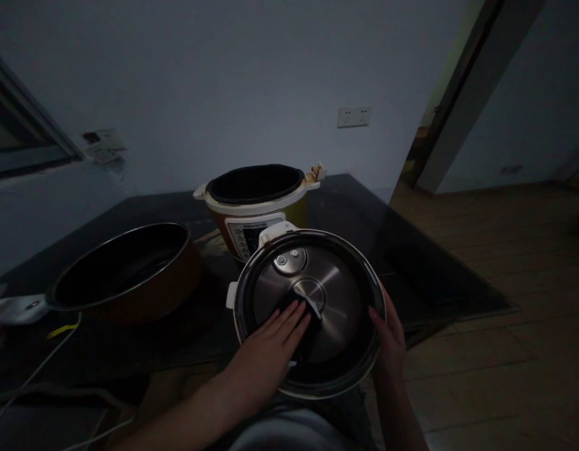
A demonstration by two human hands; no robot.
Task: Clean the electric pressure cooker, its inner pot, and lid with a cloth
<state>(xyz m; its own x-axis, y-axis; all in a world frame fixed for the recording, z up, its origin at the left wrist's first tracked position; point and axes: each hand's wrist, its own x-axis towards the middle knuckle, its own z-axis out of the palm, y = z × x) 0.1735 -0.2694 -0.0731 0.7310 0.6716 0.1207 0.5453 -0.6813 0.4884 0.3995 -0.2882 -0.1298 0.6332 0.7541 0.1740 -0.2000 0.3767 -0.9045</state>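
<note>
Pressing one cloth [312, 331], left grip [268, 351] closure unclear, right grip [390, 338] clamped on one lid [338, 294], one cooker [293, 214]

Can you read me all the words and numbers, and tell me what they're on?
"Joyoung", probably: on the cooker, top of its panel; marks after it are blurred.
Rest of the panel: too small.
Lid: tiny handle mark, unreadable.

likely a home kitchen, electric cooker [265, 205] and, at nine o'clock, a pan [151, 295] on a dark counter [364, 210], wall sockets [353, 116] at one, wood-look floor [493, 363] at four
</note>
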